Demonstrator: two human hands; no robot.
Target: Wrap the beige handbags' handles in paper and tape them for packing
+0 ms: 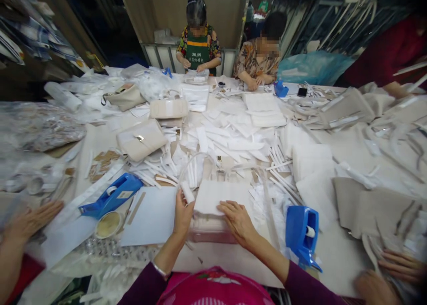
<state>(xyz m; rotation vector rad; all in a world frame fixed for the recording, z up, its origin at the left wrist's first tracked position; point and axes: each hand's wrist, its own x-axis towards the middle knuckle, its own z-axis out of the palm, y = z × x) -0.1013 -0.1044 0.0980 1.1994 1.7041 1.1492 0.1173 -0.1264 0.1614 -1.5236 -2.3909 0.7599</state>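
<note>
White foam sheet (213, 196) lay folded over a pinkish pouch (211, 230) at the near edge of the bench (333, 256), squarely before the person, where both hands could reach it. The right hand (237, 220) lay open and flat on the sheet's near corner, seemingly to pin it down. The left hand (183, 215) was closed lightly on a small white roll (187, 192) at the sheet's left corner, thumb up against it. Blue tape dispensers (111, 199) sat to either side, probably kept within reach. Free room was scant: paper strips (233, 140) crowded the far side, a co-worker's hand (30, 220) rested far left, and beige bags (142, 139) lay beyond.
</note>
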